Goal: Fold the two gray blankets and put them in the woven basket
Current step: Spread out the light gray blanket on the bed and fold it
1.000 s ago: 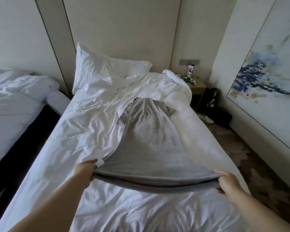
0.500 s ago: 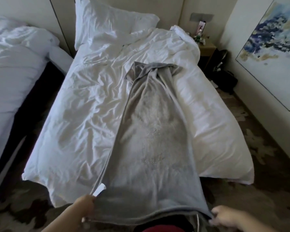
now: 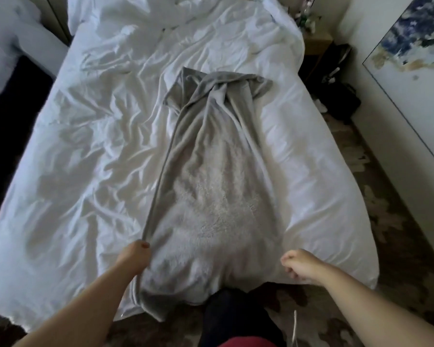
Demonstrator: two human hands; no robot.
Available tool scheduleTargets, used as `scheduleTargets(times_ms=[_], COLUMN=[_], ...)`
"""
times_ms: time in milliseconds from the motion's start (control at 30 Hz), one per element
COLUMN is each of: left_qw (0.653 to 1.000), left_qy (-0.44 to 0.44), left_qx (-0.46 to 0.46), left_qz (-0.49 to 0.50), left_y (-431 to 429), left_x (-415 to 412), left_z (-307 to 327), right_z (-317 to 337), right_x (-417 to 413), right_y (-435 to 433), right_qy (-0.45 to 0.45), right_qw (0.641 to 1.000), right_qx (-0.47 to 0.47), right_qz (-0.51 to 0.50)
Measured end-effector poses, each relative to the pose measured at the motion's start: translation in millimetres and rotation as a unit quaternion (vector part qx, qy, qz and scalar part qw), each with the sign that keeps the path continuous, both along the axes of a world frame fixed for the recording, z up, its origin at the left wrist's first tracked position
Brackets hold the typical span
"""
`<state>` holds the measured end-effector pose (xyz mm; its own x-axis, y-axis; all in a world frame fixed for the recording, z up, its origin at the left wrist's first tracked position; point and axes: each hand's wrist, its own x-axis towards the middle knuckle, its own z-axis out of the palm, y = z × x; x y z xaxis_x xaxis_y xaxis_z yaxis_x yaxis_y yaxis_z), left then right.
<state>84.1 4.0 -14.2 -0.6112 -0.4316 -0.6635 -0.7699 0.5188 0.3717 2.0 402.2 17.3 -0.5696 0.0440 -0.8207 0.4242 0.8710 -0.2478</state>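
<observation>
The left hand (image 3: 135, 257) is pinching the left edge of the gray blanket (image 3: 211, 196), with the thumb lying on top of the hem and the fingers tucked under the cloth. The right hand (image 3: 302, 266) is hovering with its fingers curled, just beside the blanket's right edge. Whether it is holding any of the cloth I cannot tell, since the fingertips are turning away from the camera.

The blanket is lying in a long narrow strip between the two hands and running away from them up the middle of the bed (image 3: 85, 171), on top of the rumpled white duvet. Its far end, well beyond the hands, is sitting bunched and folded over on itself. Its near end is draping over the foot of the bed, below the left hand's wrist and down toward the patterned carpet (image 3: 386, 221).

Below and between the hands, the person's dark trouser leg (image 3: 231, 319) is standing against the foot of the bed. Far out past the left hand, a second bed (image 3: 8, 33) with white bedding is showing. Beyond the right hand a wooden nightstand (image 3: 316, 43) is standing at the bed's far corner, with a dark bag (image 3: 343, 96) sitting on the floor nearer than it. A blue and white painting (image 3: 416, 58) is hanging on the wall out to that side.
</observation>
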Motion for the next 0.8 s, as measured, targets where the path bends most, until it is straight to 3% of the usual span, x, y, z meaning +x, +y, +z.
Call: scheduleTargets(times_ms=[100, 267, 433, 567, 700, 800], left_qw=[0.999, 0.989, 0.978, 0.973, 0.934, 0.906], left_qy=[-0.024, -0.058, -0.084, -0.039, 0.057, 0.074], left_qx=[-0.02, -0.028, 0.014, 0.056, 0.177, 0.3], left_qz=[0.011, 0.134, 0.189, 0.222, 0.306, 0.29], left_y=[-4.0, -16.4, -33.0, -36.7, -42.2, -42.3], left_x=[-61.2, -137.4, -188.0, -212.4, -236.8, -248.7], left_z=[-13.2, -38.1, -68.4, -84.4, -96.4, -85.4], right_z=[-20.0, -52.8, -73.0, -84.1, -91.1, -85.2], right_x=[-68.0, -163.3, -217.0, -230.8, -226.1, -210.3], right_y=[-7.1, -20.9, -34.3, -58.5, -77.9, -89.3], right_qy=[0.011, 0.077, 0.07, 0.065, 0.097, 0.106], right_qw=[1.0, 0.994, 0.986, 0.973, 0.943, 0.925], right_qx=[-0.003, 0.049, 0.043, 0.018, 0.0, -0.01], right_qz=[-0.007, -0.052, -0.144, -0.219, -0.32, -0.364])
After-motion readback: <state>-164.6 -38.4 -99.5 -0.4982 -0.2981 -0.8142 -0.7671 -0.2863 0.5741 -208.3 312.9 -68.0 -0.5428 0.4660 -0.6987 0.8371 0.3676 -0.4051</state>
